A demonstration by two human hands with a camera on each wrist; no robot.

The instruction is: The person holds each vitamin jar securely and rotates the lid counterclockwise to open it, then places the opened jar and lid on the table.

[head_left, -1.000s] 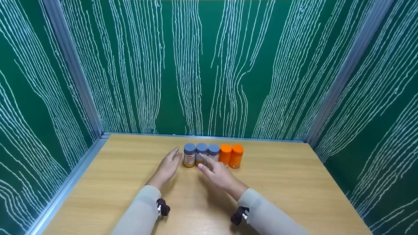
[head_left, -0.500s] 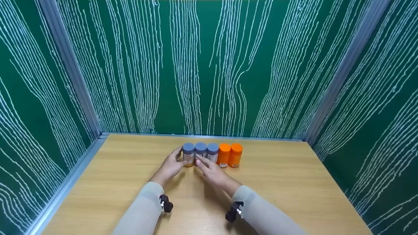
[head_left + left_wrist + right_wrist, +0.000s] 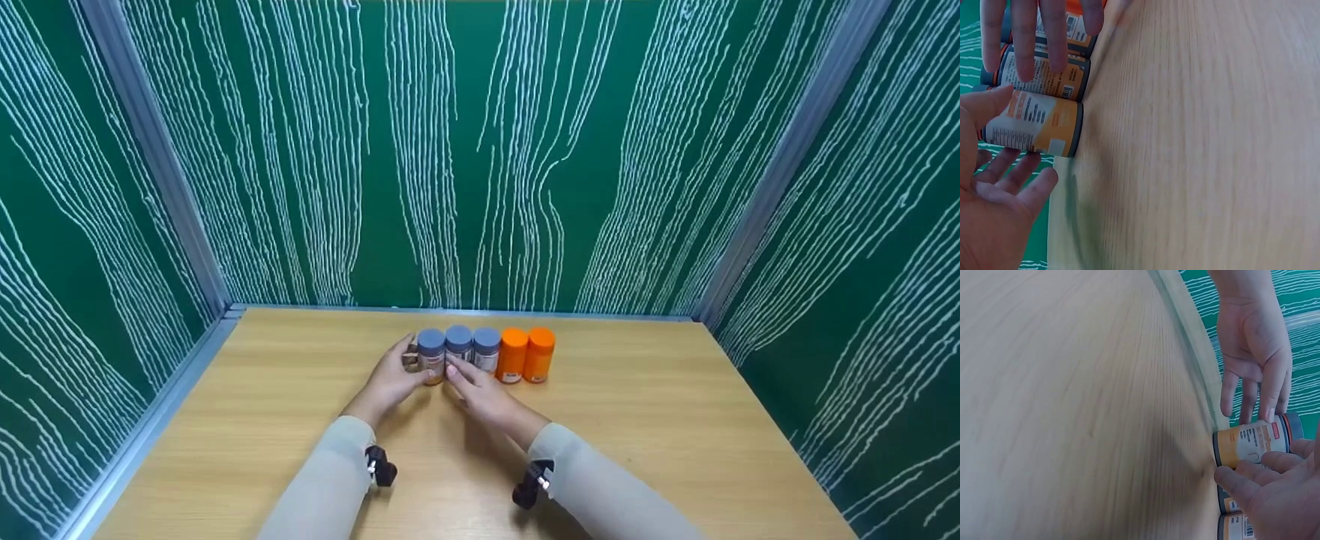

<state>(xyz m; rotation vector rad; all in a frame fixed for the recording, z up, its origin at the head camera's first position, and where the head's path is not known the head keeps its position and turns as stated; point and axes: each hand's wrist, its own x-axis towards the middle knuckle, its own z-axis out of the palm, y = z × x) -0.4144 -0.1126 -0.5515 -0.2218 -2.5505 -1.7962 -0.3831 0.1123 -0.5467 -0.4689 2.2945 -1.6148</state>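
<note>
A row of upright bottles stands near the table's back edge: three with grey lids, then two orange ones. My left hand (image 3: 390,381) grips the leftmost grey-lidded bottle (image 3: 1039,122), thumb at its front and fingers along its outer side. That bottle sits slightly nearer to me than the middle grey-lidded bottle (image 3: 459,341). My right hand (image 3: 487,394) has its fingers extended in front of the row, by the left and middle bottles, partly covering them. Farther right are the third grey-lidded bottle (image 3: 486,349), an orange bottle (image 3: 513,352) and another orange bottle (image 3: 539,354).
The wooden table (image 3: 645,442) spreads out in front and to both sides of the row. Green panels (image 3: 480,150) with white wavy lines enclose it at the back and sides, with metal posts (image 3: 780,165) at the corners.
My left hand has moved in from beside the row and taken hold of the leftmost bottle, which now stands slightly forward. My right hand has shifted a little to the left.
</note>
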